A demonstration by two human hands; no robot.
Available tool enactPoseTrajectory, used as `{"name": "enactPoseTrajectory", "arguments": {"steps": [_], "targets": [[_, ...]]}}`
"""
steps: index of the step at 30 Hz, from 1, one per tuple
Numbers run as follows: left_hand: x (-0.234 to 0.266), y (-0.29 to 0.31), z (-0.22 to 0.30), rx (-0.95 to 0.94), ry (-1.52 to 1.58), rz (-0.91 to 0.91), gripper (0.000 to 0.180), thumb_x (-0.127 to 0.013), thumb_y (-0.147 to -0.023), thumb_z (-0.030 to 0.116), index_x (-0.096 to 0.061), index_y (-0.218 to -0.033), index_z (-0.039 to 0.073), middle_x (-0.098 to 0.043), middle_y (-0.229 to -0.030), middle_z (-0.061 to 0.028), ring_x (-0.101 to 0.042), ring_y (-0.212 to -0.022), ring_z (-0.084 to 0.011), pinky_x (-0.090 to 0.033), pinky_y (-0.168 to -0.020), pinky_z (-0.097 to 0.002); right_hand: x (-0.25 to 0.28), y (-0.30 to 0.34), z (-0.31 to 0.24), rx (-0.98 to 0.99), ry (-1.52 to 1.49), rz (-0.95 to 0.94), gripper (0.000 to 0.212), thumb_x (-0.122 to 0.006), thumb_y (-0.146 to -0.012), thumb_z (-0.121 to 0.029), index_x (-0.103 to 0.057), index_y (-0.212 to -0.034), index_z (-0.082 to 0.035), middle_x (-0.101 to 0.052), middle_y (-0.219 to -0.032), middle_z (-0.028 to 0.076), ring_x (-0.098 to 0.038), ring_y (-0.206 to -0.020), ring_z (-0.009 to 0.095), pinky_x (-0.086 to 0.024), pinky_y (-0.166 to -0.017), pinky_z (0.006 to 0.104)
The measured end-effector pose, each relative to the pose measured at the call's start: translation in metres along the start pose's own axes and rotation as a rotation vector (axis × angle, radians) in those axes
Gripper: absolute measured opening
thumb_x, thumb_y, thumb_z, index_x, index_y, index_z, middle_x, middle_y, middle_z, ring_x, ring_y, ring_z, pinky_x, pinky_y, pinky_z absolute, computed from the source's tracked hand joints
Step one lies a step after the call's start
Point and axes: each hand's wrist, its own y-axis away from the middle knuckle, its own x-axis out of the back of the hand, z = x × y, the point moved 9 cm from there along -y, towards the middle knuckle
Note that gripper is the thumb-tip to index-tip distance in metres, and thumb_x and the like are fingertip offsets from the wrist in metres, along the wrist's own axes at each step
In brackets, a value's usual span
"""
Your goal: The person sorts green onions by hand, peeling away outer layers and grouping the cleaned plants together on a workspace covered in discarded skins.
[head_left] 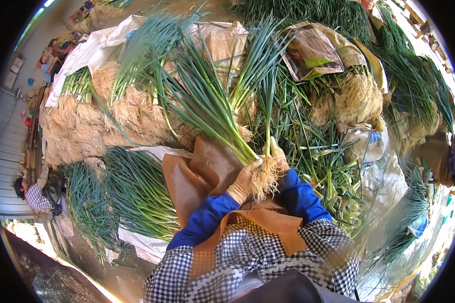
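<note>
My left hand (241, 183) is closed round the lower stems of a bunch of green onions (226, 118), just above my lap. Their long leaves fan away up and to the left, and pale stringy roots (266, 178) hang beside the fingers. Close against it, my right hand (279, 155) grips a slimmer green onion stalk (269, 113) near its base, with the leaves pointing straight away from me. The roots of both lie together between my hands, so I cannot tell them apart. A brown apron (207, 164) spreads under the left hand.
Rooted onion bundles (131, 113) lie in a row at far left. Unsorted onions (141, 194) are heaped near left. Loose trimmed leaves (333, 179) cover the ground at right, by a plastic sack (384, 177). Another person (38, 197) is at the left edge.
</note>
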Motion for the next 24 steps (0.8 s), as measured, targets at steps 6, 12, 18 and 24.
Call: {"name": "enactPoseTrajectory", "arguments": {"steps": [6, 12, 18, 24], "targets": [[0.005, -0.005, -0.001, 0.015, 0.025, -0.008, 0.026, -0.05, -0.087, 0.011, -0.053, -0.108, -0.004, -0.061, -0.1, -0.0164, -0.061, -0.087, -0.0245, -0.053, -0.075, -0.039, 0.084, 0.085, -0.031, -0.064, 0.169, 0.142, 0.036, -0.049, -0.089, -0.042, -0.05, -0.067, -0.013, -0.045, -0.059, -0.002, -0.038, -0.049, 0.01, -0.033, -0.046, 0.0265], [-0.022, -0.001, -0.012, 0.012, -0.117, -0.025, 0.031, -0.051, -0.086, 0.01, -0.049, -0.114, -0.003, -0.058, -0.099, -0.0146, -0.06, -0.087, -0.0239, -0.052, -0.077, -0.0362, 0.2, 0.072, -0.064, -0.271, 2.083, 0.156, 0.065, -0.04, -0.083, -0.06, -0.054, -0.117, -0.007, -0.061, -0.104, 0.018, -0.059, -0.095, 0.031, -0.047, -0.08, 0.0382], [-0.034, 0.01, -0.017, 0.072, -0.031, 0.007, 0.029, -0.047, -0.089, 0.012, -0.051, -0.114, 0.0, -0.061, -0.099, -0.0148, -0.061, -0.085, -0.0245, -0.053, -0.074, -0.0373, -0.015, -0.033, -0.019, -0.18, -0.205, -0.388, 0.061, -0.04, -0.087, -0.056, -0.049, -0.121, -0.007, -0.053, -0.07, -0.002, -0.043, -0.052, 0.01, -0.036, -0.047, 0.0222], [-0.022, 0.057, 0.025, -0.17, -0.381, 0.116, 0.025, -0.05, -0.089, 0.01, -0.052, -0.111, 0.0, -0.059, -0.104, -0.0086, -0.058, -0.094, -0.0193, -0.049, -0.084, -0.0326, -0.016, -0.063, -0.044, 0.312, 0.042, -0.021, 0.032, -0.053, -0.087, -0.039, -0.06, -0.083, -0.008, -0.051, -0.063, -0.001, -0.044, -0.05, 0.009, -0.036, -0.045, 0.0215]]}}
